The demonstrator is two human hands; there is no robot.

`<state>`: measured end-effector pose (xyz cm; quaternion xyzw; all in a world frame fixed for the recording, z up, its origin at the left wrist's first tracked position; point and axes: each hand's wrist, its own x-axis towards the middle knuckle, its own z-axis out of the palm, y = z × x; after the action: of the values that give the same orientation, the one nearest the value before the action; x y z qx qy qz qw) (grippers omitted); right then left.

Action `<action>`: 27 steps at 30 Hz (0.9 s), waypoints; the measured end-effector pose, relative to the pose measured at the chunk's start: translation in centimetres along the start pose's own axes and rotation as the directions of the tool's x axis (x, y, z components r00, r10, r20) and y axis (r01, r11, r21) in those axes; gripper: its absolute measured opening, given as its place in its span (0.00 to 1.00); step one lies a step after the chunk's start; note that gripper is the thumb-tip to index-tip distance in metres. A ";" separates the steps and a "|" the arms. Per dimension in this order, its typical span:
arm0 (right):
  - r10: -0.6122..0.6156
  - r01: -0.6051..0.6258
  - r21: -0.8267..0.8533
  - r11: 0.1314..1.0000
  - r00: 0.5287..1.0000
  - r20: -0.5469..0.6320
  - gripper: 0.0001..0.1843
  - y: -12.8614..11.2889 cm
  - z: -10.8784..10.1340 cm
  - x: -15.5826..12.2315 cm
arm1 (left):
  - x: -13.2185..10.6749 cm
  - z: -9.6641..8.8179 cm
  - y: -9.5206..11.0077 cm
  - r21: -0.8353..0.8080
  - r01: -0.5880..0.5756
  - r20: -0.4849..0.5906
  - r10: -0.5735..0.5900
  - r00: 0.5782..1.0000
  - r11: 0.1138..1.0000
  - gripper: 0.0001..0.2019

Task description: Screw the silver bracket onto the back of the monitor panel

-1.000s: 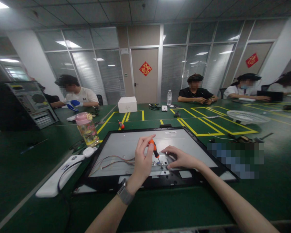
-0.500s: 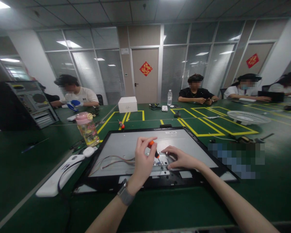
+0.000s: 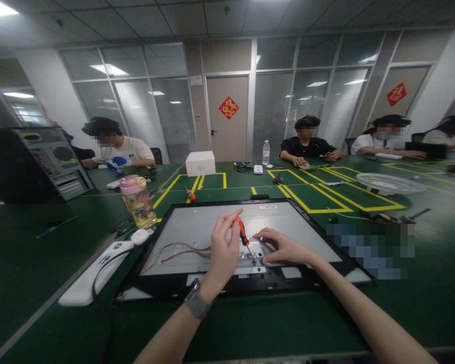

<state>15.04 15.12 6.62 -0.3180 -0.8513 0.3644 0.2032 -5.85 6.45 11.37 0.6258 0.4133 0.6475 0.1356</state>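
Note:
My left hand [image 3: 226, 244], with a watch on the wrist, grips the upper end of an orange-and-black screwdriver [image 3: 243, 235], its thumb and fingers around the handle. The tilted shaft points down at a small metal bracket [image 3: 256, 247] on the back of a flat display panel [image 3: 208, 217]. My right hand [image 3: 278, 246] rests over the bracket's right side, thumb and fingers apart, the thumb close to the screwdriver tip. Whether a screw sits under the tip is too small to tell. Thin cables [image 3: 174, 248] run left from the bracket, partly behind my left hand.
Left of the panel are a white power strip [image 3: 93, 275] with a black cord and a pink-lidded bottle [image 3: 138, 205]. Beyond lie another red-handled tool [image 3: 190, 195] and a white box [image 3: 200, 163]. A computer case [image 3: 41, 164] stands far left. Several people sit across the table.
My left hand has turned the screwdriver handle slightly, and its index finger is now straighter. My right hand has stayed in place. Across the table, one person's hand has reached down to the tabletop.

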 end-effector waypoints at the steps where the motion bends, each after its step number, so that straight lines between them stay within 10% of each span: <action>1: -0.004 0.004 0.005 1.000 1.000 0.001 0.39 0.0 0.0 0.0 | 0.0 0.0 0.0 0.007 0.004 -0.007 -0.004 1.000 1.000 0.13; 27: 0.006 -0.005 -0.020 1.000 1.000 0.006 0.39 -0.3 -0.2 -0.1 | 0.0 0.0 -0.1 -0.019 -0.005 0.059 0.006 0.998 1.000 0.14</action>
<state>15.07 14.99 6.93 -0.3212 -0.8546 0.3576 0.1965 -5.90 6.47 11.29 0.6446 0.4011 0.6329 0.1520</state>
